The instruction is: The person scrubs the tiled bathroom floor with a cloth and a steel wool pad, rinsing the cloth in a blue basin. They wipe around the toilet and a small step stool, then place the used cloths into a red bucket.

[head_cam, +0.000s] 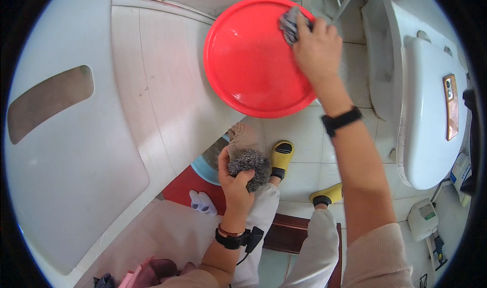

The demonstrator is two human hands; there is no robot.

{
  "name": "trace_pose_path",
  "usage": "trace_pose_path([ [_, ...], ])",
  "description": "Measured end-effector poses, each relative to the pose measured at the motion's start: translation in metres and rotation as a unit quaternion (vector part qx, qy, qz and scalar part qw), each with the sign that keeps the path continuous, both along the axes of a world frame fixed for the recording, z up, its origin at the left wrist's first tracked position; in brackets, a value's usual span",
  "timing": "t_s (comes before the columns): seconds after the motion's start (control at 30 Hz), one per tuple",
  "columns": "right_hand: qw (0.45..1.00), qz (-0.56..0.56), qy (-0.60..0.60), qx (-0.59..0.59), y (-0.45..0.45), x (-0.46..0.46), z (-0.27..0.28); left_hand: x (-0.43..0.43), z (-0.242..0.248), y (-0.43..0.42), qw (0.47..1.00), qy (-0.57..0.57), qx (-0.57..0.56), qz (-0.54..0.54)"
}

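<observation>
A round red plastic lid or tray (255,59) lies at the upper middle, partly on a pale wooden ledge. My right hand (319,46) presses a bunched grey striped cloth (291,24) onto its upper right part, near the rim. Lower down, my left hand (237,181) is closed around a dark grey speckled, fuzzy wad (251,168) and a beige cloth (241,135) that sticks out above it. Behind this hand, a light blue basin (201,168) is partly hidden by the ledge and the cloths.
The pale wooden ledge (156,75) and a white panel (76,166) fill the left. On the right, a phone (451,107) lies on the closed white toilet lid (422,135). Below are a dark red wooden stool (283,236), a red mat (179,187) and white slippers (202,202).
</observation>
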State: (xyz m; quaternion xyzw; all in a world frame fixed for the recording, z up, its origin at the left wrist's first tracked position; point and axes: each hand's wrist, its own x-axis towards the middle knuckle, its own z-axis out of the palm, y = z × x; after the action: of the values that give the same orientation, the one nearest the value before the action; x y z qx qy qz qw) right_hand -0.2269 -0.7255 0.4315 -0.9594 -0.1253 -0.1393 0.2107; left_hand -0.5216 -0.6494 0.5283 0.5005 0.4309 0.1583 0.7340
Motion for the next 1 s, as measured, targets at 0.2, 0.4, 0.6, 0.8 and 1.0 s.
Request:
trace_pose_path([
  [0.2, 0.971, 0.221, -0.053, 0.079, 0.051, -0.051, -0.023, -0.001, -0.005, -0.016, 1.0, 0.007, 0.022, -0.022],
  [0.4, 0.942, 0.332, 0.015, 0.053, -0.031, -0.096, -0.002, -0.006, -0.003, -0.005, 1.0, 0.002, -0.019, 0.004],
  [0.6, 0.972, 0.17, -0.16, 0.019, -0.066, 0.013, -0.008, -0.021, -0.01, 0.001, 1.0, 0.026, -0.012, 0.013],
  [0.8, 0.975, 0.222, 0.005, 0.002, -0.062, -0.108, -0.005, -0.028, -0.007, 0.005, 0.999, 0.006, -0.049, 0.014],
  [1.0, 0.979, 0.183, 0.033, 0.088, 0.071, -0.169, 0.005, -0.029, 0.008, 0.008, 0.999, 0.014, -0.04, 0.007],
])
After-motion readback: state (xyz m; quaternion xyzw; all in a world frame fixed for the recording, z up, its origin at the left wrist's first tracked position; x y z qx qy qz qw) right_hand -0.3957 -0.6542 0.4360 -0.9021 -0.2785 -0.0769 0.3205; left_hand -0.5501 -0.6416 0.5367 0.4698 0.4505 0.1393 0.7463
